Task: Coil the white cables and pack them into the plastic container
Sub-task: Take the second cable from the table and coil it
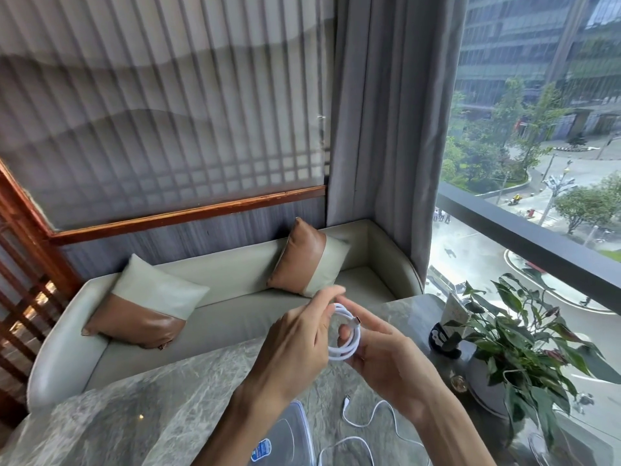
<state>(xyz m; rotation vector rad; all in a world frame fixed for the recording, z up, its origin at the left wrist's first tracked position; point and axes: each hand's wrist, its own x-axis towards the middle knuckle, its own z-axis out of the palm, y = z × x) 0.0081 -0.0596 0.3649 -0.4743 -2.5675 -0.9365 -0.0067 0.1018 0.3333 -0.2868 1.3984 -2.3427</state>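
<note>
Above the marble table [134, 408], both hands hold a small coil of white cable [347, 348]. My right hand [386, 358] cradles the loops from the right, with a plug end showing near its fingertips. My left hand [299, 344] pinches the coil from the left, fingers stretched over its top. A second white cable [373, 420] lies loose and uncoiled on the table below my right wrist. The clear plastic container [292, 438], with a blue label, sits at the bottom edge, partly hidden by my left forearm.
A potted plant [517, 348] in a grey pot stands at the table's right side, with a small dark object and a card holder behind it. Beyond the table is a pale sofa [235, 297] with two cushions. A large window is on the right.
</note>
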